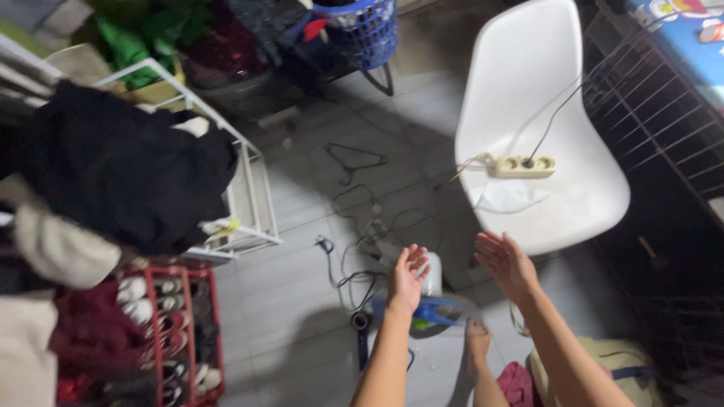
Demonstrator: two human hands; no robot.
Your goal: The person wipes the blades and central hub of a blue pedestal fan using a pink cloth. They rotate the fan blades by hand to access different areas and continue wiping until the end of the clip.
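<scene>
Both my hands are raised over the tiled floor, palms facing each other, fingers spread, holding nothing. My left hand hovers above a small blue and white floor fan. My right hand is just in front of the white plastic chair. On the chair seat lie a cream power strip with a dark cable plugged in and a crumpled white cloth. My bare foot rests on the floor beside the fan.
A white drying rack draped with a black garment stands left, a red shoe rack below it. Cables and a wire hanger lie on the floor. A blue basket sits at the back; a wire shelf stands right.
</scene>
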